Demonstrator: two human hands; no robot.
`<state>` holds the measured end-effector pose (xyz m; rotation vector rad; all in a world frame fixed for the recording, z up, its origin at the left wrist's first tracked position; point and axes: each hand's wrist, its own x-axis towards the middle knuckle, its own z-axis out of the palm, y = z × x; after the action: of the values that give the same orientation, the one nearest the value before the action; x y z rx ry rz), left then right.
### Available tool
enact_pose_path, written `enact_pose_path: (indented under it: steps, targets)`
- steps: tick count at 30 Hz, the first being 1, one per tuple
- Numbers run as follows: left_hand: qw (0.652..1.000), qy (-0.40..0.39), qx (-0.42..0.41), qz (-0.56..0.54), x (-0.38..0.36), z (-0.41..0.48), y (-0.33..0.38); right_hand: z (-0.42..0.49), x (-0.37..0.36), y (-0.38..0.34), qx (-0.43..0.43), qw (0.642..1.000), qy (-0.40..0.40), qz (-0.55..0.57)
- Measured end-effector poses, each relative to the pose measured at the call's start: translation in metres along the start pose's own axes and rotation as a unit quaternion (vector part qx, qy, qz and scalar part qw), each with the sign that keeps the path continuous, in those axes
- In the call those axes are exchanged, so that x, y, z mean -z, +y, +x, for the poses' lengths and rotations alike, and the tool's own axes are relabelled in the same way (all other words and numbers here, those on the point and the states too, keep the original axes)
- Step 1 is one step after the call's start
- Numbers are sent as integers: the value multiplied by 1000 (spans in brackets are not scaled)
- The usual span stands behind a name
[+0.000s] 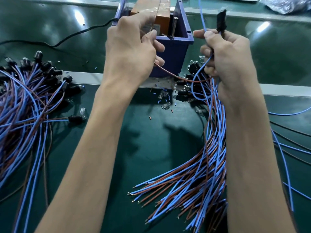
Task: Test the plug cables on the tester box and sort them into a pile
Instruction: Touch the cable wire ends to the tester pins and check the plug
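Plug cable (221,19) under test is shared between both hands, just in front of the tester box (173,49). Its black plug stands upright above the right hand (228,54), whose fingers are curled round the plug's base and round the top of a hanging bundle of cables (198,174). The blue lead (202,15) rises out of that fist and leaves the top of the view, so its bare end cannot be seen. The brown lead (176,76) runs low and roughly level from the right hand across the front of the box to the left hand (131,51), which holds it with thumb pressed to curled fingers; its tip is hidden there.

What matters for the coming move is that the left hand is the nearer one, already up against the box's near left rim, with the metal post (175,26) inside lying beyond and to the right of its fingertips. My judgement is that the brown tip needs a short reach forward and rightward. The pile of cables (28,95) lies well apart on the left of the green table (151,148).
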<state>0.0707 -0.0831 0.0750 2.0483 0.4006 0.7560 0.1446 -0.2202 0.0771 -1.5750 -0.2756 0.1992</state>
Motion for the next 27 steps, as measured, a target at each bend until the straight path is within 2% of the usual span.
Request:
enact_pose_path:
  steps: [11,17,27]
  targets:
    - [995,78,52,34,14,8,-4,3,-4,2,-4,1000,23,-3]
    - [995,34,52,74,21,6,0,7,-5,4,-12,999,43,30]
    - [992,-12,73,105,35,13,-5,3,-7,3,-2,999,11,35]
